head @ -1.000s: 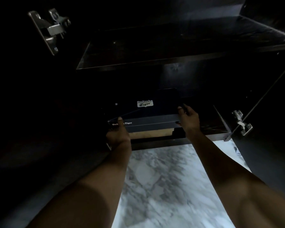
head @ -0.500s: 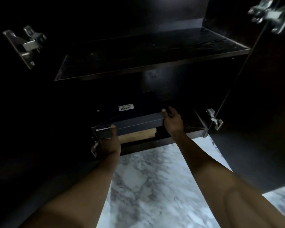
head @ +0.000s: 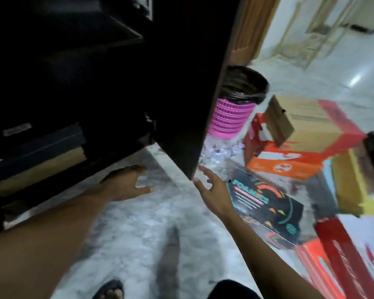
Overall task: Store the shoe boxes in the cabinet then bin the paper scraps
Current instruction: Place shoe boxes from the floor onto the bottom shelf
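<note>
A dark blue shoe box [head: 41, 145] sits on a tan box [head: 37, 169] inside the dark cabinet [head: 73, 61] at the left. My left hand [head: 125, 182] hovers open just outside the cabinet's bottom edge, holding nothing. My right hand [head: 212, 188] is open with fingers spread, below the corner of the open cabinet door [head: 181, 83] and beside a black box with neon print [head: 266, 208] on the floor. White paper scraps [head: 220, 152] lie on the floor by a pink bin [head: 231, 117] lined with a black bag.
Several more shoe boxes are piled at the right: an orange one [head: 283, 165], a tan one with a raised flap [head: 311, 119], a yellow one [head: 352, 182] and red ones [head: 343, 255]. Marble floor [head: 138, 234] stretches below; my sandalled foot [head: 110, 290] shows at the bottom.
Both hands have let go of the dark blue box, which stays in the cabinet. The view has swung right, bringing the floor pile, bin and scraps into sight; my right hand moved toward the black box.
</note>
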